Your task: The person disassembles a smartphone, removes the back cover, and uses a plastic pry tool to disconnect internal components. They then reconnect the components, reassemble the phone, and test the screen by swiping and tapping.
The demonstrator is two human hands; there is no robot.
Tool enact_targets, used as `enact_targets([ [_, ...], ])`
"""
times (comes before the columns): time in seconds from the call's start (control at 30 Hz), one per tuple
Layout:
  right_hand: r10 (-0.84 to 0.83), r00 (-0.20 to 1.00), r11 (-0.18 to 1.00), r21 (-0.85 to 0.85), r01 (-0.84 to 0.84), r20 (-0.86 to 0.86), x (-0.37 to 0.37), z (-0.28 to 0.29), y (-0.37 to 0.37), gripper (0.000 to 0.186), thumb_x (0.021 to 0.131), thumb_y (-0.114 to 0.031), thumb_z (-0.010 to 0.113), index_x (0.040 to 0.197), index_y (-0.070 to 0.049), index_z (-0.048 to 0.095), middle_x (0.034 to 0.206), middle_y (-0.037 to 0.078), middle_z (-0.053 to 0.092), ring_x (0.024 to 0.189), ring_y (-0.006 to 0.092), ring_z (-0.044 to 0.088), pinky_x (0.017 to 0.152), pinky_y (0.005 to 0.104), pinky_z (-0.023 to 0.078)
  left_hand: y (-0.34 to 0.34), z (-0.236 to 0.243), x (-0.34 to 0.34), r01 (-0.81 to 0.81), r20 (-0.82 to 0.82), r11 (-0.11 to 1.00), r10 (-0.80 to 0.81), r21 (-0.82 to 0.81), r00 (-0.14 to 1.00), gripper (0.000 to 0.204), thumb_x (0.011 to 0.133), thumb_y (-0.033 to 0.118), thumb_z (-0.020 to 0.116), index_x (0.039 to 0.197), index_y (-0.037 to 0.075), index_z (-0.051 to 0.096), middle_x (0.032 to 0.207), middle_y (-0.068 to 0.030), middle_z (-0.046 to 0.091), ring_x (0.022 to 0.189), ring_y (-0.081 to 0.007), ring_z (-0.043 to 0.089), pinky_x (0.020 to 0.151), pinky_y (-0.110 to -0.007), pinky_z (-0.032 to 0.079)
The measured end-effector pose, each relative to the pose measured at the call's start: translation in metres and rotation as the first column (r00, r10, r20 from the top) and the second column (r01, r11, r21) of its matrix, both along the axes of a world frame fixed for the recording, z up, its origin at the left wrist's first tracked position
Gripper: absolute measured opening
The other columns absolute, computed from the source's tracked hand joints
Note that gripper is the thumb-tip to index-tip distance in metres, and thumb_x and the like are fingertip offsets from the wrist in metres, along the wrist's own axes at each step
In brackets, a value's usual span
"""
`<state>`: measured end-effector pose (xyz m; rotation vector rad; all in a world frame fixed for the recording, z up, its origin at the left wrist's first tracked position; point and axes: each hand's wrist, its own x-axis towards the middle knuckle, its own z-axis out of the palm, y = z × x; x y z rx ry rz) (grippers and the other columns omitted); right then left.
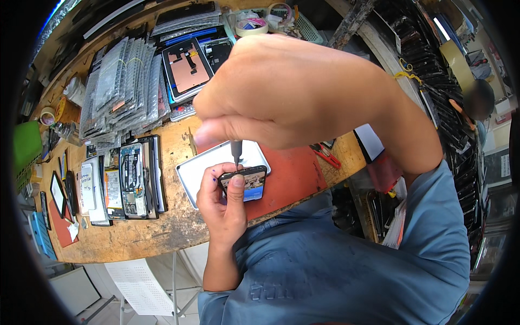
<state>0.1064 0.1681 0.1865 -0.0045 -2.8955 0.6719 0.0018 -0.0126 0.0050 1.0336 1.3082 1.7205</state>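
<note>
A smartphone (253,181) with a lit screen is gripped between the thumb and fingers of my left hand (221,208), its edge tilted up. Above it, my right hand (265,92) is closed round a screwdriver (236,148), whose grey shaft points down. The screwdriver's tip meets the phone's upper edge; my fist hides the handle. Under the phone and my left hand lies a pale white tablet-sized panel (188,172), partly on a red mat (295,179).
Opened devices with bare circuit boards (131,181) stand in a row at the left. Behind are stacked bubble-wrapped flat parts (122,81) and a tablet with a copper-coloured inside (187,70). Red-handled pliers (326,156) lie at the right edge. Tape rolls (252,27) sit at the back.
</note>
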Motion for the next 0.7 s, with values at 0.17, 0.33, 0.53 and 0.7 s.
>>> enact_targets([
  [0.17,-0.049,0.979,0.999,-0.013,0.053,0.197,-0.003,0.011,-0.003,0.028,0.101,-0.026,0.066,0.092,0.000,0.070,0.076,0.017,0.068,0.087,0.0390,0.070,0.083,0.0474,0.054,-0.001,0.000,0.000,-0.008,0.015,1.000,0.008,-0.001,1.000,0.018,0.106,0.014,0.068,0.116,-0.001,0.063,0.107,-0.0063,0.072,0.087,-0.0069,0.060,0.076,-0.023,0.049],
  [0.33,-0.038,0.984,0.998,0.060,0.028,0.176,-0.003,0.015,-0.003,0.027,0.101,-0.025,0.066,0.095,0.001,0.068,0.081,0.018,0.069,0.090,0.0403,0.069,0.082,0.0467,0.055,-0.001,0.000,0.000,-0.001,-0.013,1.000,0.001,-0.009,1.000,0.020,0.106,0.015,0.068,0.117,-0.001,0.063,0.107,-0.0063,0.071,0.086,-0.0067,0.059,0.076,-0.023,0.049],
  [0.53,0.009,0.999,0.991,0.134,-0.014,0.038,-0.002,0.003,-0.002,0.023,0.100,-0.019,0.067,0.092,0.003,0.066,0.081,0.018,0.068,0.088,0.0406,0.069,0.080,0.0479,0.054,-0.002,0.000,-0.001,-0.011,0.002,1.000,0.011,-0.002,1.000,0.020,0.106,0.016,0.068,0.117,0.000,0.063,0.108,-0.0071,0.072,0.087,-0.0069,0.060,0.077,-0.023,0.050],
  [0.7,0.037,0.998,0.997,0.066,-0.033,-0.056,0.000,-0.006,-0.004,0.025,0.099,-0.019,0.068,0.085,0.001,0.066,0.074,0.018,0.065,0.087,0.0402,0.069,0.078,0.0480,0.054,0.001,-0.001,0.000,0.018,0.012,1.000,-0.018,-0.012,1.000,0.021,0.106,0.016,0.068,0.117,0.000,0.063,0.108,-0.0074,0.072,0.088,-0.0073,0.060,0.078,-0.023,0.050],
])
